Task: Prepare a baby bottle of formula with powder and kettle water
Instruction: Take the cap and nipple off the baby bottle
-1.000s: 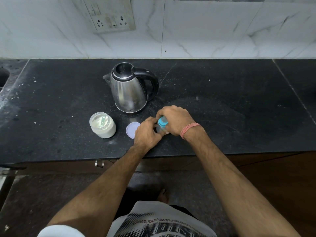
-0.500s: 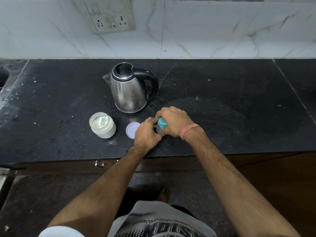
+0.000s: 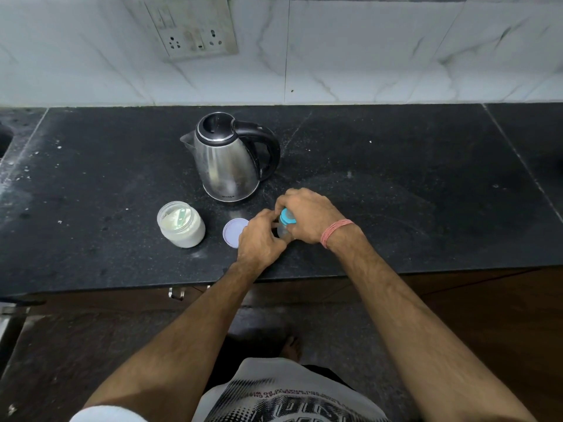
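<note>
Baby bottle (image 3: pixel 283 229) at centre of frame, upright on the black table (image 3: pixel 396 184), near its front edge. Clear body, blue collar (image 3: pixel 287 217) at top; most of it hidden by both hands. Contents not discernible.

Right hand (image 3: pixel 307 217) curled over the top of the bottle from the right, fingers closed round the blue collar. Pink thread band (image 3: pixel 335 233) on that wrist.

Left hand (image 3: pixel 262 239) closed on the lower, clear part of the bottle from the left, thumb and fingertips against it. Exact finger placement behind the bottle not visible.

Round pale lid (image 3: pixel 233 233) flat on the table just left of the left hand, partly covered by it.

Powder jar (image 3: pixel 181 224) further left, open, upright, white powder inside with a pale green scoop (image 3: pixel 182 217) lying in it. Apart from the lid.

Steel kettle (image 3: pixel 227 161) above the hands, centre of frame, upright, black lid closed, black handle toward the right, spout toward the left. Near the right hand, not touching.

Wall socket plate (image 3: pixel 189 25) on the marble-tiled wall, upper left of centre.

White dusting on the table round the jar.
</note>
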The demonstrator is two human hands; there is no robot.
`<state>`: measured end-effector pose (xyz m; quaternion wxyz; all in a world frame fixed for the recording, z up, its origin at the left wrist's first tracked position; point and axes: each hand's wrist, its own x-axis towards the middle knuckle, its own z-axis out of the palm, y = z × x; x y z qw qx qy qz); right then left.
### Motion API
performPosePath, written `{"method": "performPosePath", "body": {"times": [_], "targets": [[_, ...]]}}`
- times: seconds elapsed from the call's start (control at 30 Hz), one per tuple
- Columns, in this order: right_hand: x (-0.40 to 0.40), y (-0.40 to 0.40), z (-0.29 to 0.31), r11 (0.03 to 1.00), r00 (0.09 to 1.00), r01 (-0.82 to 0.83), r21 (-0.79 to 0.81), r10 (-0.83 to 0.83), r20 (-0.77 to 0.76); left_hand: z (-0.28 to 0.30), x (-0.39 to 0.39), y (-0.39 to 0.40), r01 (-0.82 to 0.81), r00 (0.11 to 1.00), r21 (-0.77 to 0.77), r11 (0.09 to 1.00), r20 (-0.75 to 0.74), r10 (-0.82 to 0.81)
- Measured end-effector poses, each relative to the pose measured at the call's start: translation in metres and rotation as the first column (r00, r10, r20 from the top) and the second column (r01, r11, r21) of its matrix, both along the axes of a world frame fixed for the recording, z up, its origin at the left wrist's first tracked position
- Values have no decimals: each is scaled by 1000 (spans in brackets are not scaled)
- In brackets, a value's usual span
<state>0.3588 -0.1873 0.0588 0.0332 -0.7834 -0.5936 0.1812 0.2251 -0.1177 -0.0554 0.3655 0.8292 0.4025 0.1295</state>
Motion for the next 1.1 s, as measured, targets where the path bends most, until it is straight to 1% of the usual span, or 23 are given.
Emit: {"method": "performPosePath", "body": {"times": [0.1, 0.17, 0.3, 0.37, 0.43, 0.57, 0.67, 0.8, 0.97, 1.1], "targets": [[0, -1, -1, 999, 998, -30, 14, 31, -48, -1, 0, 0, -24, 1000, 2, 1000, -6, 24], [2, -2, -2, 999, 996, -21, 32, 24, -92, -1, 0, 0, -24, 1000, 10, 1000, -5, 24], [9, -7, -4, 995, 972, 66, 75, -47, -230, -3, 0, 1, -19, 1000, -6, 1000, 20, 19], [13, -15, -7, 983, 947, 138, 120, -95, -306, -5, 0, 1, 5, 999, -11, 1000, 40, -5], [16, -24, -9, 963, 929, 206, 175, -136, -344, -6, -1, 1, 15, 998, -15, 1000, 60, -14], [23, -46, -18, 922, 938, 274, 274, -193, -288, -11, 0, 3, 18, 999, 37, 999, 49, -20], [25, -63, -27, 896, 934, 327, 300, -260, -244, -13, 0, 4, 15, 999, 49, 999, 35, -16], [22, -81, -41, 894, 919, 377, 240, -329, -218, -13, 1, 3, 11, 1000, 53, 999, 29, -12], [13, -88, -57, 896, 916, 398, 195, -377, -138, -14, 0, 3, 3, 998, 73, 997, 55, -7], [5, -89, -68, 899, 907, 416, 138, -398, -137, -16, -2, 1, -7, 998, 95, 995, 55, 2]]}}
